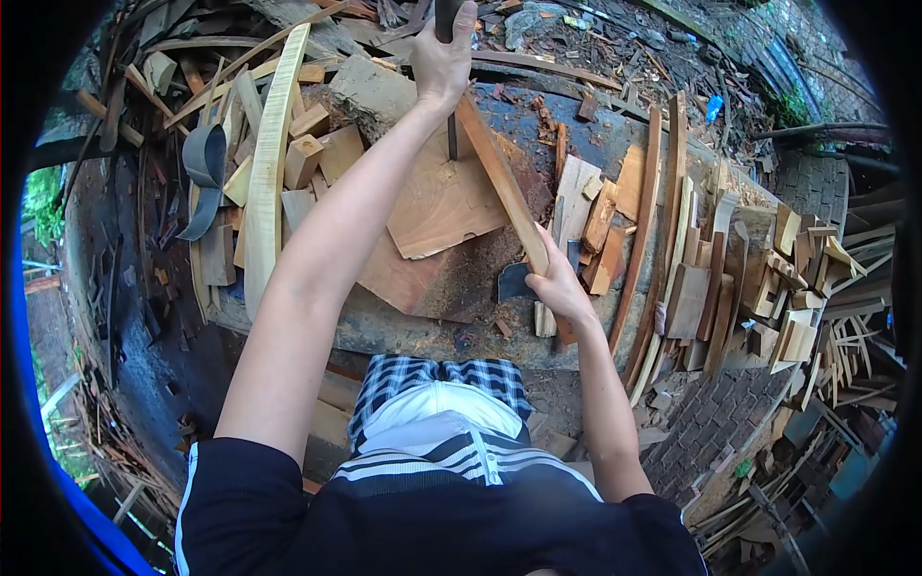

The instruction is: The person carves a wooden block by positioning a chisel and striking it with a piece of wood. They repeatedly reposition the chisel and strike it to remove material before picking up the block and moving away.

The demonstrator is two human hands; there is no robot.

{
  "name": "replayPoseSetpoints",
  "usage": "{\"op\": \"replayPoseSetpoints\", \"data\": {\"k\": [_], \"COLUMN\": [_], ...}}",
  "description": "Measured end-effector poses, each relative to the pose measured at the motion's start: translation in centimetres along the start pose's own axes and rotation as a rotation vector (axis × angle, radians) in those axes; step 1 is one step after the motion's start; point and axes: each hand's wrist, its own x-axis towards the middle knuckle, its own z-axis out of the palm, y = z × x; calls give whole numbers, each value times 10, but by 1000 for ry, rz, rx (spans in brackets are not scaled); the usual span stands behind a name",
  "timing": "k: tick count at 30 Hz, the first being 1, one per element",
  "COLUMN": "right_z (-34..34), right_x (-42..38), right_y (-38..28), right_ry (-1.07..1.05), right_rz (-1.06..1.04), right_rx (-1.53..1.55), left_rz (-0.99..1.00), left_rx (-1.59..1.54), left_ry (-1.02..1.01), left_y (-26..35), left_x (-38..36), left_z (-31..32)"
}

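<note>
My left hand point(442, 62) is raised at the top of the view, its fingers wrapped round a dark upright bar point(447, 19). Below that hand a thin dark rod point(452, 139) comes down to a flat wooden board point(447, 206); my hand hides whether it is the same piece as the bar. My right hand point(562, 286) is closed on the near end of a long brown wooden strip point(504, 178). That strip slants up and left, its far end close to the rod. Beside my right hand lies a dark curved scrap point(514, 282).
A long pale curved board point(272, 163) and a grey curled band point(204, 182) lie left. Wood blocks point(304, 158) are heaped behind the board. To the right, long curved strips point(639, 240) and several offcuts point(600, 230) cover the worktop point(423, 334).
</note>
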Motion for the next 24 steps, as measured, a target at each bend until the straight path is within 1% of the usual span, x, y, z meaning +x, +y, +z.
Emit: {"op": "replayPoseSetpoints", "data": {"k": [1,3,4,6,7,9,13,15,16,18,19,20,21,22,23,24], "right_z": [0,0,0,0,0,-2,-9,-10,-11,-17,-24,-36,-57,-70,-83,-98], "right_x": [0,0,0,0,1,5,5,8,9,14,22,32,32,44,55,64], "right_y": [-2,-8,-9,-9,-7,-2,-8,-11,-12,-17,-21,-26,-68,-78,-98,-118], "right_ry": [-1,22,20,67,66,117,103,112,107,175,171,208,164,285,396,455], "right_rz": [1,27,31,49,50,-11,16,58,50,-7,56,81,162,32,-121,-228], "right_rx": [0,51,53,133,133,89,128,119,119,117,214,182,224,254,213,158], "left_rz": [-1,65,61,-235,-236,45,28,-92,70,38,41,55,116,173,159,166], "left_rx": [0,92,94,9,9,183,266,59,178,210,240,237,272,303,350,343], "left_ry": [1,-30,-31,-93,-92,-26,-3,-136,-91,-93,-88,-95,-86,-79,-89,-100], "left_y": [-4,-12,0,23,13,-3,-5,-2,-11,-13,-11,-10,-7,-5,-5,-3], "left_x": [2,6,1,-5,-3,0,-2,-8,-3,-8,-7,-5,-9,-12,-13,-15], "left_z": [1,0,-1,-2,-2,-2,-4,-6,-4,0,2,3,4,7,8,11]}}
